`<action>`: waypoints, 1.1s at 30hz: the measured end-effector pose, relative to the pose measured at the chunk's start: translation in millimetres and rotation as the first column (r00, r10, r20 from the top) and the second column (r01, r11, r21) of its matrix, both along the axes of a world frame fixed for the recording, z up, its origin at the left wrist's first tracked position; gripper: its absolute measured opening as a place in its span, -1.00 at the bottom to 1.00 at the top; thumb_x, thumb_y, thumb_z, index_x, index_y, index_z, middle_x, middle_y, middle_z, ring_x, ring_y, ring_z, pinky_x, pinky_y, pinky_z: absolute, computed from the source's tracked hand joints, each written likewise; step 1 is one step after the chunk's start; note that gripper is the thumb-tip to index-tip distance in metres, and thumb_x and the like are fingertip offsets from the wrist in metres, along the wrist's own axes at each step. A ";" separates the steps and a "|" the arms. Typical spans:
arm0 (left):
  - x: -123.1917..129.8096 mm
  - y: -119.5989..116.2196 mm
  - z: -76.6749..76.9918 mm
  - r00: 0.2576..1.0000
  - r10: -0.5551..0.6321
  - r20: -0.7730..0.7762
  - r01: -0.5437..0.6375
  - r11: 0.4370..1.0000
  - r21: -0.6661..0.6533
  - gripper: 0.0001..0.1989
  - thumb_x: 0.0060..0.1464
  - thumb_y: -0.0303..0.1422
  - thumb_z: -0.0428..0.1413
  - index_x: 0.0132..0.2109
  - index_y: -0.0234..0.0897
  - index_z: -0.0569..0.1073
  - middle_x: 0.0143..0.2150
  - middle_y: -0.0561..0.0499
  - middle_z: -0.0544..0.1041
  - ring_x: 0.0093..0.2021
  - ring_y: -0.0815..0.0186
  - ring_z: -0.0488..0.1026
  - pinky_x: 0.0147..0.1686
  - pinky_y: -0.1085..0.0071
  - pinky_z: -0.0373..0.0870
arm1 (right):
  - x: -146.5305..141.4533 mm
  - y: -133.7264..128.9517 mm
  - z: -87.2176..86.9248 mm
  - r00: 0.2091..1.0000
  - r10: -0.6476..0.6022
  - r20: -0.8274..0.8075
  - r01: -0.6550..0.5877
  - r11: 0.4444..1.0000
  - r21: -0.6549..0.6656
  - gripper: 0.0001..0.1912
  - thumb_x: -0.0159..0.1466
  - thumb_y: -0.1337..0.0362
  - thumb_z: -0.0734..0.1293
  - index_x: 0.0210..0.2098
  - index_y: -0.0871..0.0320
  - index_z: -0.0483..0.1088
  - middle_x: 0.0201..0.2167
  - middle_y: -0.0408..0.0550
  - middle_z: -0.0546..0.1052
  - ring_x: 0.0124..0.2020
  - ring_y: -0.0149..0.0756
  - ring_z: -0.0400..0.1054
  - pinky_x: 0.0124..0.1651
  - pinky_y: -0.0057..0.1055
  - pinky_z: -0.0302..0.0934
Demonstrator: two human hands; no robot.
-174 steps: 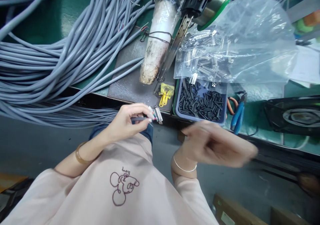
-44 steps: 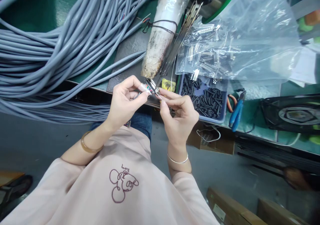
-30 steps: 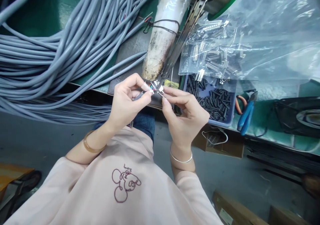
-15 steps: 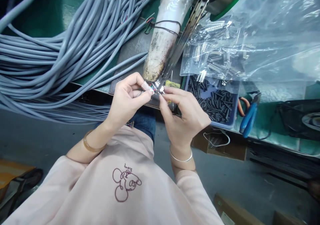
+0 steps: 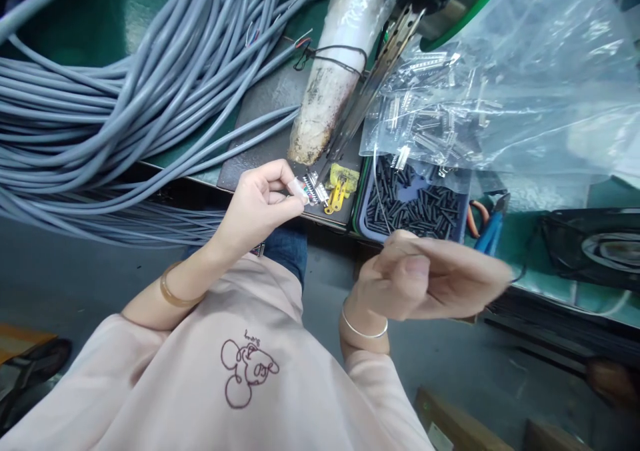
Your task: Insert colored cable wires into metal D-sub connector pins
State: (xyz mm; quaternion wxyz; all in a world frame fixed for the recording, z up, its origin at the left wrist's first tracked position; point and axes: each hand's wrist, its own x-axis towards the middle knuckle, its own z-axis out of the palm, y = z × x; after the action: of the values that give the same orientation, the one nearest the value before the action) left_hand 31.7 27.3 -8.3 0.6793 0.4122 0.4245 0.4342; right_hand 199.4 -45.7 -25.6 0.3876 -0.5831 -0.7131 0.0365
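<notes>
From my position in the room, a green counter (image 5: 105, 17) carries a large bundle of grey cables (image 5: 145, 124) at left. A clear bag (image 5: 530, 97) partly covers a blue tray (image 5: 409, 191). The right hand (image 5: 425, 281) is near the tray, fingers curled inward. The left hand (image 5: 257, 211) has its fingers closed on the wired end of a metal connector (image 5: 316, 187), located beside a yellow clip (image 5: 338, 194). A thin wire (image 5: 377, 183) extends toward the right hand; whether the fingers grip it, I cannot tell.
</notes>
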 end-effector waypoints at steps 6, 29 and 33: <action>-1.9 0.4 0.2 1.000 -0.010 0.018 0.010 1.000 0.000 -0.82 -0.23 -0.52 0.25 -0.50 -0.30 0.37 -0.53 0.13 0.48 -0.64 0.60 0.23 -0.66 0.66 0.10 | -8.6 8.2 5.8 0.998 0.001 -0.067 0.000 1.000 0.011 -0.88 0.30 0.21 0.45 -0.27 0.07 0.44 -0.09 -0.01 0.68 -0.06 -0.18 0.62 -0.02 -0.23 0.54; 3.5 4.7 5.2 0.994 0.103 -0.034 -0.099 0.990 0.105 -0.84 -0.18 -0.57 0.19 -0.49 -0.28 0.36 -0.54 0.14 0.48 -0.57 0.55 0.36 -0.58 0.67 0.29 | -23.3 27.0 14.0 0.995 -0.030 0.092 0.000 0.951 0.310 -0.82 0.30 0.46 0.42 -0.33 0.09 0.37 -0.23 -0.07 0.70 -0.23 -0.37 0.63 -0.15 -0.48 0.50; 2.6 1.0 4.6 0.998 0.043 -0.056 -0.040 0.998 0.041 -0.85 -0.19 -0.53 0.21 -0.49 -0.29 0.36 -0.54 0.13 0.46 -0.61 0.58 0.26 -0.62 0.65 0.15 | -19.2 22.6 11.4 0.989 -0.033 0.142 -0.012 0.951 0.308 -0.80 0.30 0.46 0.42 -0.35 0.09 0.34 -0.26 -0.07 0.71 -0.29 -0.41 0.62 -0.22 -0.54 0.47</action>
State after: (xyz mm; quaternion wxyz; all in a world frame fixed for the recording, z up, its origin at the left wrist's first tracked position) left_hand 34.3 28.3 -3.7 0.6493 0.4291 0.4433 0.4447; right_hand 180.2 -23.1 -14.3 0.4209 -0.5206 -0.7332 -0.1196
